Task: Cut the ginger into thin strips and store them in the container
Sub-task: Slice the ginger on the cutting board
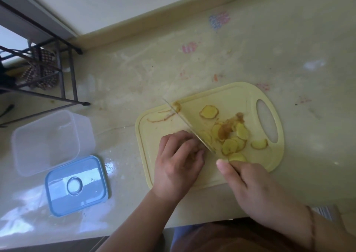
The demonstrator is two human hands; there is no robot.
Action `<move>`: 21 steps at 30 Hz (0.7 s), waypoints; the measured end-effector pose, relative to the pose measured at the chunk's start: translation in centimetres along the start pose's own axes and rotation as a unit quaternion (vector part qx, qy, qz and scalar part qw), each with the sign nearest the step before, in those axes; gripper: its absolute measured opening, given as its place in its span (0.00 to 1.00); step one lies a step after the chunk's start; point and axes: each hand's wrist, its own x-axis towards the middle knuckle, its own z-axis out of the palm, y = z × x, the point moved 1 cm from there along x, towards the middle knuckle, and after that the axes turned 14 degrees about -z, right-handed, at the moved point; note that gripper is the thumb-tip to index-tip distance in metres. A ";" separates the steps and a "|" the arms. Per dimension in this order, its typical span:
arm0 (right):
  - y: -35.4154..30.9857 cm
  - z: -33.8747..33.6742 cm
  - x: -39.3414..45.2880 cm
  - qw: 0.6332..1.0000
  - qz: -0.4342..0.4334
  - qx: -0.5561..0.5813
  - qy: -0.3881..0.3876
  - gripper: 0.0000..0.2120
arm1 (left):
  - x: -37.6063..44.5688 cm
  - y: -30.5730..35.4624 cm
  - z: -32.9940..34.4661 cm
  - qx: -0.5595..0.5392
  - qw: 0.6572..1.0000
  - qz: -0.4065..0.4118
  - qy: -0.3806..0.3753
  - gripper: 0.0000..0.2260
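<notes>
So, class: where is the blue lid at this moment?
In the head view the blue lid lies flat on the counter at lower left, just in front of the clear container and left of the yellow cutting board.

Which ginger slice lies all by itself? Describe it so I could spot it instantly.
Find the pale yellow cutting board and its oval handle hole. Just left of that hole's top lies one round ginger slice, apart from the overlapping pile nearer the hands.

Ginger under the left hand point(178, 164) is hidden; knife handle point(236, 168) seemingly covered.
</notes>
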 end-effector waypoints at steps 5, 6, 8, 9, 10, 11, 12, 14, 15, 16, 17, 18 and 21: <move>-0.7 -1.0 -2.0 1.000 -0.002 0.017 0.006 0.34 | 0.0 -0.1 0.0 -0.003 1.000 -0.005 0.008 0.05; -0.8 -1.0 -2.4 1.000 0.001 0.015 0.009 0.36 | -0.1 0.0 0.1 -0.005 1.000 -0.010 0.014 0.05; -0.7 -0.8 -2.8 1.000 0.009 0.015 0.020 0.39 | -0.1 0.0 0.2 -0.005 1.000 -0.014 0.017 0.06; -0.7 -0.7 -2.9 1.000 0.015 0.014 0.018 0.40 | -0.1 0.0 0.1 -0.004 1.000 -0.014 0.015 0.06; -0.7 -0.7 -2.9 1.000 0.022 0.012 0.011 0.42 | -0.1 -0.1 0.1 -0.002 1.000 -0.014 0.013 0.06; -0.8 -0.7 -2.9 1.000 0.026 0.008 0.007 0.43 | 0.0 -0.1 0.1 0.000 1.000 -0.015 0.011 0.06; -0.8 -0.8 -2.9 1.000 0.027 0.002 0.005 0.44 | 0.0 -0.2 0.1 0.002 1.000 -0.017 0.011 0.06; -0.9 -0.8 -2.9 1.000 0.023 -0.011 0.003 0.44 | -0.1 -0.1 0.2 0.003 1.000 -0.019 0.011 0.07; -0.9 -0.8 -2.9 1.000 0.022 -0.015 0.001 0.45 | -0.1 -0.1 0.2 0.002 1.000 -0.019 0.012 0.07; -1.0 -0.9 -2.9 1.000 0.023 -0.017 -0.001 0.45 | -0.1 0.0 0.3 0.002 1.000 -0.019 0.013 0.07; -0.9 -0.9 -2.9 1.000 0.024 -0.017 -0.004 0.44 | -0.1 0.0 0.3 0.001 1.000 -0.019 0.013 0.07; -0.8 -0.9 -2.8 1.000 0.025 -0.015 -0.005 0.44 | 0.0 0.0 0.3 0.001 1.000 -0.019 0.013 0.06; -0.6 -1.0 -2.8 1.000 0.029 -0.010 -0.004 0.44 | 0.0 0.0 0.3 -0.006 1.000 -0.019 0.011 0.05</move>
